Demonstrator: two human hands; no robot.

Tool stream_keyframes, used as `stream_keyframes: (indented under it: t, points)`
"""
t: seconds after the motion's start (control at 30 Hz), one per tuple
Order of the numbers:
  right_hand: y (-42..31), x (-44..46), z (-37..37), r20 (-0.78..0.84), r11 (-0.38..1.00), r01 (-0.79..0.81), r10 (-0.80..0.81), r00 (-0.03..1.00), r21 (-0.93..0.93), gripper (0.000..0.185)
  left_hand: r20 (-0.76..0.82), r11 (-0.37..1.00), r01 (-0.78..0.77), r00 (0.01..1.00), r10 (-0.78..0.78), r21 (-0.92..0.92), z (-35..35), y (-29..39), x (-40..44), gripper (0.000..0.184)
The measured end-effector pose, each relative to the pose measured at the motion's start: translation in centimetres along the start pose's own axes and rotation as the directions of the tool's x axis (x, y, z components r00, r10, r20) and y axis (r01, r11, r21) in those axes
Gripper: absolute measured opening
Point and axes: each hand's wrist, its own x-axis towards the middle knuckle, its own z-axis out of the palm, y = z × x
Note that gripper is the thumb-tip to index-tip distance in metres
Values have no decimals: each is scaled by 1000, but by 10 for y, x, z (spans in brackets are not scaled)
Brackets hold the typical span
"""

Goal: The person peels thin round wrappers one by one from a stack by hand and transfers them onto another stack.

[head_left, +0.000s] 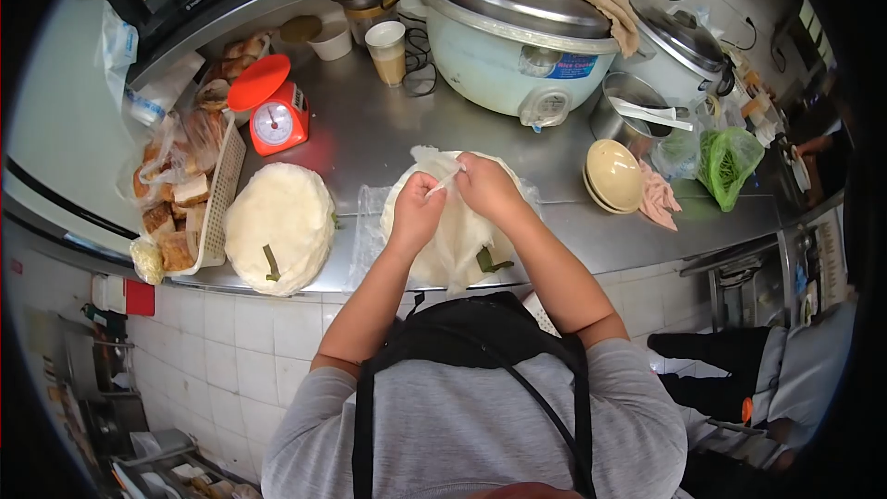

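My left hand (419,214) and my right hand (487,187) are close together over the counter, both pinching a thin, whitish spring roll wrapper (455,245) near its upper edge. The wrapper hangs down, creased, over a round stack of the same wrappers (499,245). A clear plastic bag (370,231) lies under that stack. A dark green leaf strip (493,261) rests at its front right. Left of my hands sits another thick round stack of wrappers (277,217), with a green strip (271,261) on top.
A red kitchen scale (279,115) and a basket (222,189) of browned food pieces stand left. Behind are a cup (386,51) and a large rice cooker (517,55). Bowls (612,176), a pink cloth (658,196) and bagged greens (730,164) lie right. Another person (804,360) is at lower right.
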Motion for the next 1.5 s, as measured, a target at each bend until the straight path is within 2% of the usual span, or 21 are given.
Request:
stream_keyframes:
  t: [0.07, 0.17, 0.27, 0.37, 0.47, 0.5, 0.6, 0.7, 0.8, 0.9, 1.0, 1.1, 1.13, 1.2, 1.23, 1.27, 1.3, 1.33, 1.37, 1.47, 1.5]
  points:
    - [-3, 1, 2, 38, 994, -44, 40, 998, 105, 22, -101, 985, -132, 985, 143, 111, -1, -4, 3, 12]
    - [-14, 2, -1, 107, 994, -90, 84, 991, 53, 20, -123, 943, -77, 985, 123, 324, 2, 23, -3, 12]
    - [-17, 6, -8, 150, 996, -87, 82, 985, 28, 20, 18, 838, 17, 999, -32, 546, -9, 34, 5, 12]
    - [-16, 6, -19, 96, 997, -39, 45, 994, -60, 20, -57, 863, 2, 998, 32, 506, -26, 26, 13, 11]
    - [5, 10, -19, 83, 987, -151, 147, 986, 48, 20, -101, 846, 26, 994, 34, 532, -39, 37, 12, 12]
    - [8, 9, -19, 58, 986, -123, 117, 991, 115, 21, -96, 839, -12, 992, 76, 544, -42, 32, 13, 12]
    - [2, 4, -18, 50, 944, -106, 95, 994, 312, 21, 17, 923, 111, 992, -127, 369, -41, 29, 13, 16]
    - [-10, 3, -15, 61, 907, -46, 22, 998, 420, 21, 96, 981, -5, 995, -14, 194, -25, 39, 4, 23]
    - [-4, 15, 7, 2, 781, -49, 61, 998, 623, 18, 208, 990, 101, 975, -80, -94, -18, 11, 6, 32]
    - [-24, 21, -7, -144, 529, 65, 109, 984, 846, 14, 308, 921, 338, 870, -384, 193, -34, 47, 9, 24]
    - [-23, 14, -24, -226, 507, 122, 149, 963, 853, 10, 39, 926, 70, 995, -91, 371, -50, 40, 33, 14]
    - [-8, -24, -34, 104, 558, -270, 312, 944, 785, 16, -21, 762, -252, 944, 329, 597, -50, 70, 27, 9]
    - [-3, -38, -33, 212, 553, -407, 382, 899, 727, 18, 77, 681, -325, 927, 368, 657, -50, 64, 23, 7]
    - [35, -68, -8, 328, 667, -497, 374, 868, 555, 31, 280, 497, -464, 872, 401, 733, -49, 41, 11, 4]
    - [47, -75, 1, 384, 718, -524, 372, 845, 458, 38, 307, 436, -450, 881, 361, 780, -44, 16, 2, 7]
    - [41, -74, 2, 146, 930, -283, 254, 956, 233, 45, 315, 453, -437, 893, 321, 777, -40, -5, -8, 8]
    - [28, -73, 4, -47, 997, -42, 39, 998, -67, 53, 326, 468, -426, 903, 281, 775, -36, -23, -19, 9]
    - [18, -72, 8, -165, 908, 154, -233, 958, -390, 60, 341, 480, -417, 909, 242, 772, -34, -28, -28, 10]
    - [12, -64, 15, 18, 956, 196, -196, 980, -219, 66, 301, 500, -413, 908, 291, 761, -32, -32, -33, 11]
    - [3, -42, 58, 181, 936, 293, -259, 949, -194, 44, 156, 551, -388, 894, 420, 739, -33, -28, -40, 15]
    - [5, -35, 70, 230, 961, 237, -200, 952, -145, 37, 88, 570, -361, 889, 450, 738, -35, -27, -40, 17]
